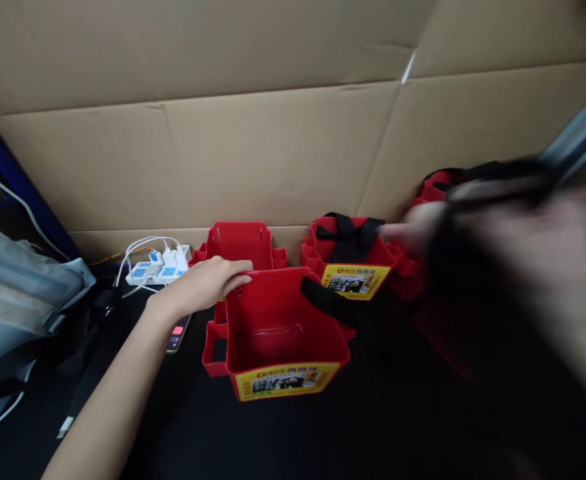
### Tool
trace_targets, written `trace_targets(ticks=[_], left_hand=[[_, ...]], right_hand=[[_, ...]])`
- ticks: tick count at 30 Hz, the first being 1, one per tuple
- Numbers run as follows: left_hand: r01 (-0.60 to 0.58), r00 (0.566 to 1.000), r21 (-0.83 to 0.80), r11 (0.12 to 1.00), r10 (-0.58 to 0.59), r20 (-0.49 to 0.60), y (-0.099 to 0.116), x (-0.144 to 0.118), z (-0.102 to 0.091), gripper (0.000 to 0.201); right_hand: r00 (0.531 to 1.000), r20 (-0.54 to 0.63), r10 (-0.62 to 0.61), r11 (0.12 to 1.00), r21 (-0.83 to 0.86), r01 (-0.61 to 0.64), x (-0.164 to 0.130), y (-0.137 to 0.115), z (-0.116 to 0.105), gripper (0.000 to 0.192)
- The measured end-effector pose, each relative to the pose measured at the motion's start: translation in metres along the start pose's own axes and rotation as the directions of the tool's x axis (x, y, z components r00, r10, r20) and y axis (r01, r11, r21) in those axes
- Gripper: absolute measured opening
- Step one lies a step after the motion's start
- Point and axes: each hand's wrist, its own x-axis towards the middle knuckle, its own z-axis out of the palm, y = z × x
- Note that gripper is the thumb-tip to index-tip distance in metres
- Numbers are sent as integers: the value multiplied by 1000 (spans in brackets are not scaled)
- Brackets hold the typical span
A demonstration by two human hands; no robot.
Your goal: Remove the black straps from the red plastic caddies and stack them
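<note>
Left hand on red box; three visible

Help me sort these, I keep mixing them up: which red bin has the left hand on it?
The nearest red bin, front and centre: the left hand rests on its back-left rim. The other bins sit behind it, untouched by that hand.
</note>
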Motion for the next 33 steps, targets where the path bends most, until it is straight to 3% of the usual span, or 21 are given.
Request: trace_targets(ticks=[2,5,7,9,11,12,13,17,20,22,24,26,28,30,33], left_hand=[[-22,1000,-22,1000,22,14,-3,-3,-2,21],[-35,998,-64,997,38,45,-9,-8,-8,19],[-27,998,-80,996,32,59,-11,-11,-12,20],[-7,998,-78,997,11,61,-9,-12,-13,17],[9,999,-74,997,-5,53,-4,-10,-12,15],[7,999,-73,997,-3,51,-2,-9,-10,15],[-3,999,-77,997,6,49,0,-8,-8,15],[-39,993,-109,993,51,105,-1,-5,-4,19],[-24,988,-119,993,41,148,-5,-5,-6,18],[-11,988,-118,993,29,155,-6,-4,-7,19],[-5,988,-121,993,24,152,-6,-4,-7,20],[-6,989,-128,992,25,146,-6,-3,-6,20],[-8,987,-135,991,29,155,-6,-3,-5,21],[-4,987,-123,992,24,160,-7,-3,-4,21],[-9,989,-107,994,25,146,-10,-2,-3,23]], right_hand=[[970,202,-133,990,70,121,4,7,4,28],[843,454,-289,956,186,228,14,35,17,27],[805,528,-271,956,242,164,19,58,25,29],[703,666,-250,959,268,88,19,78,30,27],[594,772,-225,973,210,96,15,91,33,31],[582,787,-203,979,160,126,12,97,34,30],[600,780,-179,982,105,157,8,102,34,28],[730,680,-74,973,-110,201,-8,129,23,24],[781,625,-15,951,-232,203,-20,144,9,25],[777,628,-40,944,-232,236,-24,141,5,34],[749,644,-157,936,-145,321,-22,127,11,48],[680,659,-320,908,8,420,-14,111,24,49],[605,693,-392,888,114,446,-6,102,38,36],[575,738,-354,904,114,411,-2,104,47,25],[609,757,-238,934,7,356,-7,123,41,23]])
